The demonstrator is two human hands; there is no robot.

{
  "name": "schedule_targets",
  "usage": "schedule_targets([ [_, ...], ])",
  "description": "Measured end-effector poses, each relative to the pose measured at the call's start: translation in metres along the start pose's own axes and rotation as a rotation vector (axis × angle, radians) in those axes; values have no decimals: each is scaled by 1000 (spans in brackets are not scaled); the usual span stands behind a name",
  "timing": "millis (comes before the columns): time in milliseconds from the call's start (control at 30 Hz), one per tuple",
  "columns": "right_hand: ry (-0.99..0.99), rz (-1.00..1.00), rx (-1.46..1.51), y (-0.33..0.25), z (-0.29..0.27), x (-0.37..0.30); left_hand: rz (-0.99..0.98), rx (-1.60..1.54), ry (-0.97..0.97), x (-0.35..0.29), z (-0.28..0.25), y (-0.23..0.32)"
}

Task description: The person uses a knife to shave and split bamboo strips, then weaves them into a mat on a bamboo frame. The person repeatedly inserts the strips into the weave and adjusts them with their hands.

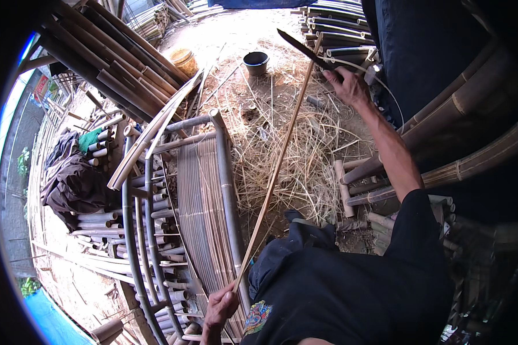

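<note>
My right hand [351,87] is closed round the handle of a long dark-bladed knife [295,43], held out at the upper right with the blade pointing up and left. A long thin bamboo strip [282,152] slants from my left hand at the bottom up to the knife. Its far end crosses the blade; whether the edge touches it I cannot tell. My left hand [220,303] grips the strip's lower end beside a bamboo bench [201,184] with a slatted seat.
Pale shavings [305,167] litter the ground ahead. Beyond them stand a black bucket [255,64] and a yellowish bucket [184,60]. Split strips [158,123] rest across the bench's end. Dark bamboo poles [115,63] lean at upper left; thick poles [443,118] lie right. Dark cloth [77,178] covers stacked poles.
</note>
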State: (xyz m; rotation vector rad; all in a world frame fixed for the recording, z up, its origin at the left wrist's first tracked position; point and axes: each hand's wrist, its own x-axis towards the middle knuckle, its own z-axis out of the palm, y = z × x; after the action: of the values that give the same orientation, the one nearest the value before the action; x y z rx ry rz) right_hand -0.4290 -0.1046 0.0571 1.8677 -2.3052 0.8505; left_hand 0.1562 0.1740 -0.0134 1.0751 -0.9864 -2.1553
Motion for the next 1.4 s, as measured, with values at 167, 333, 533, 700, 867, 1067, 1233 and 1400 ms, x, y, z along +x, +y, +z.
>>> schedule_targets([
  [167,-5,391,35,59,-45,50,-148,-70,-32,-42,-54,-20],
  [333,168,169,151,-1,-18,7,-30,66,-26,20,-26,7],
  [533,-36,-581,289,-163,66,-156,255,219,214,157,69,86],
  [700,-188,-345,329,-167,48,-139,412,194,278,160,82,80],
  [867,-50,-408,173,-153,40,-140,358,213,289,135,93,73],
  [1067,-2,-412,102,-137,44,-116,349,306,282,114,85,62],
  [1233,-96,-650,266,-169,54,-146,298,174,272,112,80,66],
  [1400,-171,-223,125,-124,65,-91,254,187,303,98,76,50],
])
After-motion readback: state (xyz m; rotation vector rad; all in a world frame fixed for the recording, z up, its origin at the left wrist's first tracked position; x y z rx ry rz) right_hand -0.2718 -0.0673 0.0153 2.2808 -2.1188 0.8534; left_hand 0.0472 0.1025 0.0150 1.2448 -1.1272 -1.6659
